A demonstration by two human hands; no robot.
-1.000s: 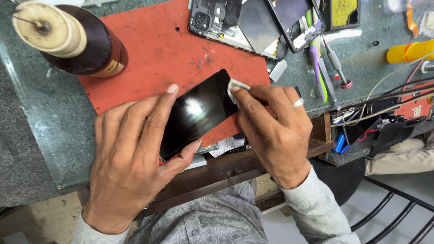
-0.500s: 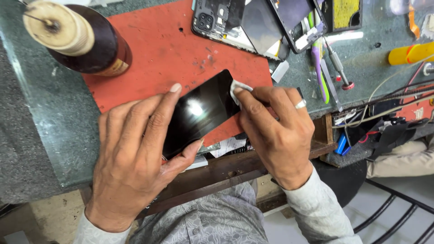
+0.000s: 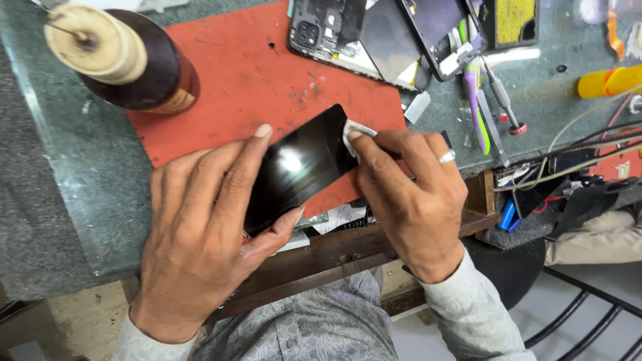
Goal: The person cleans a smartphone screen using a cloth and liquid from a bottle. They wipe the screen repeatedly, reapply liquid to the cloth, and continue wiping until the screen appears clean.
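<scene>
A glossy black phone screen (image 3: 301, 167) lies tilted on a red mat (image 3: 267, 80). My left hand (image 3: 207, 227) grips its near end, forefinger along the upper edge and thumb under the lower one. My right hand (image 3: 414, 194), a ring on one finger, presses a small white cloth pad (image 3: 353, 130) against the screen's far corner.
A dark brown bottle (image 3: 127, 63) with a wide tan cap stands at the mat's far left. An opened phone body (image 3: 348, 33) and loose screens lie at the back. Tweezers and a screwdriver (image 3: 491, 100), a yellow tool (image 3: 612, 80) and cables (image 3: 575, 160) crowd the right side.
Both hands keep their hold. The white pad has shifted only slightly at the screen's corner; the view has drifted a little.
</scene>
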